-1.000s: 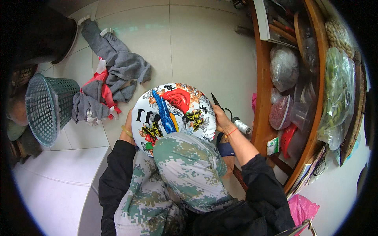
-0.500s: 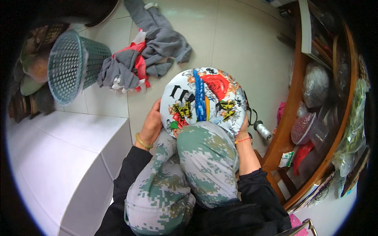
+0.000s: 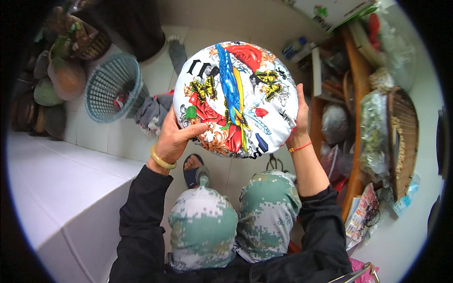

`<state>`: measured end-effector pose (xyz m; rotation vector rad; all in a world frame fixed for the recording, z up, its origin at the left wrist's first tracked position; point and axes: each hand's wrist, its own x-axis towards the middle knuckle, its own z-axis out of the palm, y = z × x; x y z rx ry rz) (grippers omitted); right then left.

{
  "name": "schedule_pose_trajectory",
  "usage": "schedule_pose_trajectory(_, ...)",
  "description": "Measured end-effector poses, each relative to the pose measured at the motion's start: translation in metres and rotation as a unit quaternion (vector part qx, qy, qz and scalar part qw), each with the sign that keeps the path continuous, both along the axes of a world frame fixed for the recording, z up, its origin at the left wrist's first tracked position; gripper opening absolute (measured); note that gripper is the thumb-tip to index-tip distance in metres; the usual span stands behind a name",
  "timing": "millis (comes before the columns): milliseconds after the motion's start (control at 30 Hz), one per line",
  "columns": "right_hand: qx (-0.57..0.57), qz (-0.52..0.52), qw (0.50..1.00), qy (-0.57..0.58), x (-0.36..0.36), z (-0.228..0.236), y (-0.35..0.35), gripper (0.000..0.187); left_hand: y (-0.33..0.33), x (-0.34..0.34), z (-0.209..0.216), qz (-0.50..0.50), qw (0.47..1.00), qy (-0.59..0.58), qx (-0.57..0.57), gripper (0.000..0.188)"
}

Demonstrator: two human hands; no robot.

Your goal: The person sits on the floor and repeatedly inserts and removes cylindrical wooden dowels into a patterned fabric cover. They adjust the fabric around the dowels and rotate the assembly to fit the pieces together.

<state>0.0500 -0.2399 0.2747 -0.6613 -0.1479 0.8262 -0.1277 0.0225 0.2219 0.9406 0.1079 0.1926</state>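
Note:
Between my two hands I hold up a round, padded cushion (image 3: pixel 236 99), white with a printed blue and yellow parrot, red roses, butterflies and black lettering. It is raised above my knees, its printed face toward me. My left hand (image 3: pixel 174 137), below a pale bangle, grips the lower left edge with the thumb lying on the front. On the right rim my right hand (image 3: pixel 299 118) presses from the side, a red string round its wrist; its fingers mostly go behind the cushion.
A green plastic basket (image 3: pixel 114 87) stands on the tiled floor at the left, with grey cloth scraps (image 3: pixel 153 113) beside it. A white ledge (image 3: pixel 71 174) runs along the left. A wooden shelf (image 3: pixel 351 174) with bagged items is at the right. My knees (image 3: pixel 203 226) are below.
The cushion has been lifted off my knees, up and slightly left, and looks larger. My left thumb has come onto its front. The view has shifted, showing my foot and more of the shelf.

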Motion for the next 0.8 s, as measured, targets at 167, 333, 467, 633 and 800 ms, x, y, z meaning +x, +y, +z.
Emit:
schedule_pose_trajectory(167, 0.023, -0.017, 0.998, -0.064, -0.038, 0.076, -0.035, 0.081, -0.038, -0.028, 0.073, 0.006, 0.999, -0.007, -0.034, 0.061)
schedule_pose_trajectory(333, -0.019, -0.036, 0.992, -0.121, -0.046, 0.117, -0.052, 0.059, -0.043, -0.038, 0.106, 0.006, 0.998, -0.042, -0.045, 0.055)
schedule_pose_trajectory(467, 0.014, -0.043, 0.998, -0.050, -0.081, 0.139, -0.053, 0.056, -0.013, -0.092, 0.150, -0.018, 0.987, 0.012, 0.158, 0.051)
schedule_pose_trajectory(633, -0.022, 0.060, 0.995, -0.072, -0.084, 0.182, -0.077, 0.065, 0.003, -0.113, 0.212, 0.227, 0.663, -0.083, 0.709, 0.095)
schedule_pose_trajectory(800, -0.172, 0.058, 0.978, -0.098, -0.090, 0.193, -0.070, 0.042, -0.094, -0.177, 0.222, 0.025, 0.538, -0.241, 0.807, 0.133)
